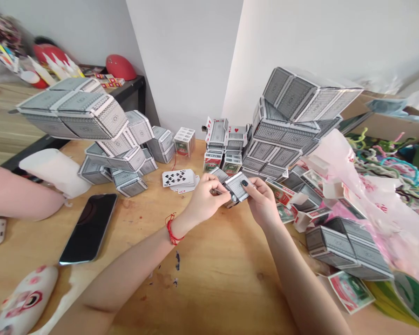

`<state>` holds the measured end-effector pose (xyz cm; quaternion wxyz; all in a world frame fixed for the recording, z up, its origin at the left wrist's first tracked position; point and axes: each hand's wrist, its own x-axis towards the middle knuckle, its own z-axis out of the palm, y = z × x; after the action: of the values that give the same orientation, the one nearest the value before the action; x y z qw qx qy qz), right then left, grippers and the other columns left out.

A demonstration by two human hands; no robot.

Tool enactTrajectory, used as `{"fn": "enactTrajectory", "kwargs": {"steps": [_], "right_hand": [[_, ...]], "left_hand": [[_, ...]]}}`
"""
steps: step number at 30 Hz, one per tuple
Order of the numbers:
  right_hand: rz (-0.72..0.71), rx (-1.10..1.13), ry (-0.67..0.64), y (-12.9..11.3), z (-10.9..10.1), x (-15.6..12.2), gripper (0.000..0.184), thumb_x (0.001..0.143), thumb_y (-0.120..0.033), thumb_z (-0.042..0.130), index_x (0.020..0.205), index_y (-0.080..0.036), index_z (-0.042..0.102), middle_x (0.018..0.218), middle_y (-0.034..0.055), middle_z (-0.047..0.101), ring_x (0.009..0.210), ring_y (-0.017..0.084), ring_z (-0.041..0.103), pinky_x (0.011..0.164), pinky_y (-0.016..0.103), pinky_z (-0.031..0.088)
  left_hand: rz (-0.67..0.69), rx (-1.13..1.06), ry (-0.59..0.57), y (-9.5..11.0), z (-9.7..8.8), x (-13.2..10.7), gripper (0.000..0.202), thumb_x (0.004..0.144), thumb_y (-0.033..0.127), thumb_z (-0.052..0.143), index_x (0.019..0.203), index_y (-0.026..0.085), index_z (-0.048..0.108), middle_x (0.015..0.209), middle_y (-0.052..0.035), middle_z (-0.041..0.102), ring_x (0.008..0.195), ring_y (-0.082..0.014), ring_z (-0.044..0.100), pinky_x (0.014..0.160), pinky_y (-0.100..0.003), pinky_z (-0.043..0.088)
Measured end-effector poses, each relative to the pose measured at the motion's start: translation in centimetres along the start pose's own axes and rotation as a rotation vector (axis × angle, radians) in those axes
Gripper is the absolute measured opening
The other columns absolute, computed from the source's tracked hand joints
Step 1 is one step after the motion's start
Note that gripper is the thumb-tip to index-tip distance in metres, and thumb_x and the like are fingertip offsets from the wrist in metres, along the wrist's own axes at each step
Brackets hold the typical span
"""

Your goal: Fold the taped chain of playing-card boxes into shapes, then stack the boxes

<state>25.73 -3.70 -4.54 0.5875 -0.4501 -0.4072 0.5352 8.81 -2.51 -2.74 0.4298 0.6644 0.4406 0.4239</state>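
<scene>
My left hand (pixel 209 199), with a red string bracelet at the wrist, is closed in a pinch at the left side of a small grey-patterned playing-card box (pixel 238 187). From the right, my right hand (pixel 263 200) grips that box, its thumb flat on the top face. What lies between the left fingertips is partly hidden. Just left of my left hand lies a loose pile of playing cards (pixel 177 178), a ten of spades on top. Beyond the hands stand upright card boxes (pixel 216 135), some with cards sticking out.
Tall stacks of bundled card boxes rise at left (pixel 77 109) and right (pixel 296 97). A black phone (pixel 89 228) and a white oval case (pixel 26 300) lie on the wooden table (pixel 209 288). Opened boxes (pixel 345 197) and pink plastic (pixel 387 195) crowd the right.
</scene>
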Motion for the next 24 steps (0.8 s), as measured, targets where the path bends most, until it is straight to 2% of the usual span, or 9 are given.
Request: {"fn": "enactTrajectory", "kwargs": {"steps": [4, 7, 11, 13, 16, 21, 24], "right_hand": [[-0.023, -0.036, -0.001, 0.1, -0.3, 0.1, 0.023, 0.074, -0.040, 0.071, 0.075, -0.022, 0.057, 0.066, -0.0029, 0.056, 0.060, 0.013, 0.050, 0.063, 0.028, 0.042], [-0.040, -0.073, 0.027, 0.3, -0.7, 0.3, 0.024, 0.074, -0.041, 0.070, 0.077, -0.022, 0.057, 0.068, -0.0027, 0.056, 0.062, 0.013, 0.050, 0.064, 0.027, 0.041], [-0.054, -0.087, 0.034, 0.5, -0.8, 0.4, 0.023, 0.076, -0.041, 0.069, 0.079, -0.021, 0.058, 0.071, -0.0024, 0.057, 0.066, 0.013, 0.051, 0.066, 0.026, 0.040], [-0.063, -0.090, 0.038, 0.6, -0.8, 0.3, 0.023, 0.077, -0.041, 0.068, 0.080, -0.021, 0.058, 0.071, -0.0028, 0.056, 0.066, 0.012, 0.050, 0.066, 0.025, 0.040], [-0.079, -0.131, 0.053, 0.7, -0.7, 0.3, 0.023, 0.077, -0.042, 0.067, 0.080, -0.021, 0.057, 0.071, -0.0031, 0.055, 0.064, 0.012, 0.050, 0.064, 0.025, 0.041], [-0.109, -0.204, 0.081, 1.0, -0.7, 0.3, 0.025, 0.078, -0.045, 0.065, 0.082, -0.022, 0.056, 0.072, -0.0026, 0.057, 0.065, 0.013, 0.053, 0.064, 0.026, 0.044], [-0.103, -0.221, 0.068, 0.8, -0.6, 0.3, 0.026, 0.079, -0.045, 0.063, 0.089, -0.022, 0.058, 0.078, -0.0006, 0.061, 0.069, 0.015, 0.056, 0.066, 0.027, 0.046]], "left_hand": [[0.045, -0.025, -0.006, -0.5, 0.0, 0.1, 0.001, 0.074, 0.018, 0.065, 0.074, 0.017, 0.064, 0.091, -0.0040, 0.050, 0.087, -0.0165, 0.056, 0.070, -0.030, 0.050], [0.087, -0.070, -0.016, -1.1, 0.1, 0.2, 0.010, 0.076, 0.020, 0.065, 0.086, 0.018, 0.064, 0.097, -0.0057, 0.056, 0.095, -0.0186, 0.056, 0.076, -0.032, 0.051], [0.028, -0.174, 0.039, -1.6, 0.5, 0.2, 0.023, 0.075, 0.021, 0.068, 0.095, 0.018, 0.058, 0.102, -0.0065, 0.058, 0.095, -0.0173, 0.058, 0.078, -0.031, 0.052], [-0.003, -0.228, 0.081, -1.7, 0.7, 0.1, 0.030, 0.072, 0.023, 0.072, 0.096, 0.018, 0.054, 0.101, -0.0060, 0.059, 0.093, -0.0166, 0.059, 0.077, -0.031, 0.052], [0.003, -0.256, 0.118, -1.9, 1.0, -0.2, 0.030, 0.072, 0.026, 0.074, 0.093, 0.017, 0.054, 0.095, -0.0053, 0.060, 0.089, -0.0165, 0.062, 0.078, -0.031, 0.054], [0.116, -0.192, 0.223, -2.3, 1.8, -1.1, 0.027, 0.077, 0.027, 0.069, 0.098, 0.017, 0.057, 0.106, -0.0092, 0.061, 0.087, -0.0167, 0.064, 0.076, -0.033, 0.056], [0.251, -0.045, 0.269, -2.3, 2.2, -1.7, 0.027, 0.082, 0.025, 0.064, 0.106, 0.018, 0.057, 0.114, -0.0106, 0.058, 0.103, -0.0204, 0.061, 0.082, -0.035, 0.056]]}}
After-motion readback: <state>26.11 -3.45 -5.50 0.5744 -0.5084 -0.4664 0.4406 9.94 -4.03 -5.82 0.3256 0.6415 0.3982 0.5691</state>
